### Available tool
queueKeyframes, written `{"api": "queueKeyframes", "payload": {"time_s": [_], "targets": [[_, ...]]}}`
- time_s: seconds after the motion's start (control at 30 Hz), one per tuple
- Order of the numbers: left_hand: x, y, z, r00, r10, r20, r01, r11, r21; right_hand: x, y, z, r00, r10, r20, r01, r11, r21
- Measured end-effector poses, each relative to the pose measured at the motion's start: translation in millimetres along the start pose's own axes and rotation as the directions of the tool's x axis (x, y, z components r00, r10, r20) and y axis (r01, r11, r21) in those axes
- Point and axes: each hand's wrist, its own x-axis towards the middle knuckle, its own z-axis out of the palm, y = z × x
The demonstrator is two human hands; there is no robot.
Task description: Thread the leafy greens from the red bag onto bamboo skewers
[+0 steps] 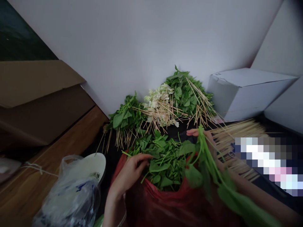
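My left hand (131, 171) rests on a heap of loose green leaves (163, 157) that fills a red plastic bag (165, 201); its fingers curl into the leaves. My right hand (205, 138) is closed on a few long green leafy stems (213, 176) that hang down toward me over the bag. Behind the bag lie skewered greens (184, 91), a pale skewered bunch (159, 105) and another green bunch (124, 118), all on bamboo sticks.
A pile of bare bamboo skewers (233, 132) lies at the right. A white box (246, 91) stands by the wall. A cardboard box (40, 97) sits at the left. A clear plastic bag (71, 195) and a white plate (94, 164) are on the wooden surface.
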Motion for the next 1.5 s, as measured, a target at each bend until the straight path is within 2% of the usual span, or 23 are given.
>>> {"api": "queueKeyframes", "payload": {"time_s": [0.07, 0.13, 0.3, 0.37, 0.43, 0.53, 0.63, 0.77, 0.83, 0.9, 1.0, 1.17, 1.3, 1.5], "targets": [[-5, -2, -7.6, 0.997, 0.026, 0.069, -0.029, 0.999, 0.039, -2, -9, -3, 0.998, 0.067, 0.013, -0.067, 0.997, 0.028], [-9, -2, -10.7, 0.991, 0.040, 0.129, -0.042, 0.999, 0.014, -3, -15, -3, 0.997, 0.074, 0.000, -0.074, 0.996, 0.047], [-6, 0, 3.4, 0.975, 0.048, 0.218, -0.003, 0.979, -0.203, -5, -16, -3, 0.998, 0.039, 0.051, -0.040, 0.999, 0.024], [-3, 0, 7.4, 0.988, 0.064, 0.143, -0.027, 0.969, -0.246, -5, -16, -4, 0.998, 0.021, 0.064, -0.020, 1.000, -0.007], [-1, 0, 5.8, 0.998, 0.069, -0.011, -0.069, 0.951, -0.303, -5, -16, -3, 0.997, 0.002, 0.078, 0.003, 0.998, -0.068], [0, 4, -3.0, 0.975, -0.001, -0.221, -0.086, 0.919, -0.386, -4, -19, 0, 0.992, -0.033, 0.123, 0.049, 0.990, -0.134], [1, 15, -8.5, 0.944, -0.067, -0.322, -0.075, 0.910, -0.408, -5, -22, 3, 0.958, -0.196, 0.208, 0.232, 0.958, -0.165], [9, 32, -1.3, 0.945, -0.047, -0.324, -0.071, 0.936, -0.343, -8, -27, 9, 0.817, -0.499, 0.288, 0.564, 0.795, -0.225], [12, 35, 6.6, 0.956, -0.079, -0.284, -0.025, 0.938, -0.345, -11, -29, 11, 0.763, -0.540, 0.355, 0.632, 0.738, -0.236], [14, 35, 15.0, 0.960, -0.139, -0.244, 0.034, 0.921, -0.388, -12, -30, 13, 0.739, -0.526, 0.420, 0.650, 0.721, -0.240], [13, 32, 25.2, 0.962, -0.190, -0.196, 0.079, 0.881, -0.467, -14, -29, 15, 0.738, -0.483, 0.472, 0.635, 0.735, -0.240], [10, 34, 31.8, 0.965, -0.212, -0.154, 0.086, 0.811, -0.579, -14, -25, 16, 0.751, -0.437, 0.495, 0.605, 0.757, -0.248], [11, 35, 32.4, 0.948, -0.237, -0.212, 0.068, 0.801, -0.595, -14, -25, 16, 0.746, -0.448, 0.493, 0.612, 0.753, -0.243], [12, 28, 34.5, 0.942, -0.209, -0.261, 0.021, 0.817, -0.576, -14, -25, 17, 0.747, -0.461, 0.479, 0.621, 0.742, -0.253]]}}
